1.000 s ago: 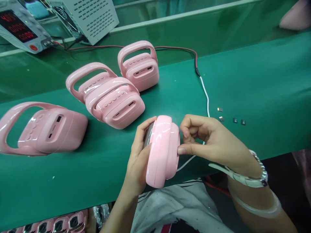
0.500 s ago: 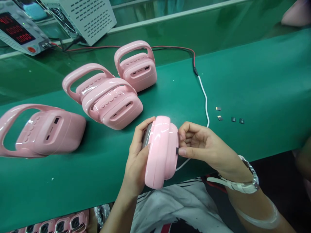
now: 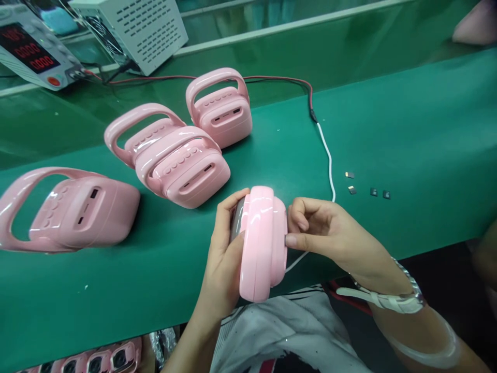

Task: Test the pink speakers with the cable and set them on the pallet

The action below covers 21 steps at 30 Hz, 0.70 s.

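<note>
My left hand [image 3: 223, 259] is wrapped round a glossy pink speaker with a carry handle [image 3: 262, 243], holding it on edge over the near side of the green belt [image 3: 388, 129]. My right hand [image 3: 330, 235] has its fingers curled, thumb and forefinger pressed against the speaker's right side. A white cable [image 3: 329, 160] runs from under that hand up the belt. What the pinch holds is hidden against the speaker.
Several more pink speakers lie on the belt: one at far left [image 3: 73, 210], two nested [image 3: 174, 155], one behind [image 3: 221, 109]. Small dark chips [image 3: 368, 189] lie to the right. A power supply with red digits [image 3: 33, 49] and a white vented box [image 3: 135, 26] stand at the back.
My right thumb and forefinger have closed in and pressed against the speaker's side. The speaker has barely shifted in my left hand.
</note>
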{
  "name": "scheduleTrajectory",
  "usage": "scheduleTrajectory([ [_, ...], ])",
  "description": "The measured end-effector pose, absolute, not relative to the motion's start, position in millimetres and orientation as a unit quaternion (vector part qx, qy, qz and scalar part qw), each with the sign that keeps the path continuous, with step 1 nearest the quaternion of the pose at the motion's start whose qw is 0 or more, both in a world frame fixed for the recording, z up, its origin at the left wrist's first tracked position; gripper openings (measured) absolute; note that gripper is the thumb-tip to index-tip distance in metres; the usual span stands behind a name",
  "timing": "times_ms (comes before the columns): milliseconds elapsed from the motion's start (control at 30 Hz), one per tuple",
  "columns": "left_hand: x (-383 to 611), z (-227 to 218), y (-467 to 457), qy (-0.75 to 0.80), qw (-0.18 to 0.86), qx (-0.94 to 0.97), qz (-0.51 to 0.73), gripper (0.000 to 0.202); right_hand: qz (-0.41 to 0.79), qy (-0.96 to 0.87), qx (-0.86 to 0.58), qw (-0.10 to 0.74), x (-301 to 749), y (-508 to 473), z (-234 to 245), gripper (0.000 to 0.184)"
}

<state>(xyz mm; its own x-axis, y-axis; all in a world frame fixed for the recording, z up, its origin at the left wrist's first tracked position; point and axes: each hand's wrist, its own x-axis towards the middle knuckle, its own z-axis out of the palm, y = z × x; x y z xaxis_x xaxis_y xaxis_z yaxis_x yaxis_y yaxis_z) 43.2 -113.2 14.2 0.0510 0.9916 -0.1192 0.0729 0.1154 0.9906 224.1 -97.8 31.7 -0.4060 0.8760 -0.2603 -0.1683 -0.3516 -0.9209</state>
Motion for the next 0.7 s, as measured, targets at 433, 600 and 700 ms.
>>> scheduleTrajectory([
  [433, 44.6, 22.5, -113.9, 0.537, 0.510, 0.522, 0.424, 0.039, 0.701, -0.515, -0.396, 0.295, 226.2, -84.8, 35.6, 0.041],
  [600, 34.3, 44.2, -99.7, 0.528, 0.588, 0.513, 0.335, 0.036, 0.474, -0.656, -0.522, 0.267, 260.5, -86.8, 47.0, 0.018],
  [700, 26.9, 53.4, -91.5, 0.517, 0.583, 0.548, 0.304, 0.033, 0.203, -0.630, -0.692, 0.288, 297.6, -85.7, 45.6, 0.019],
])
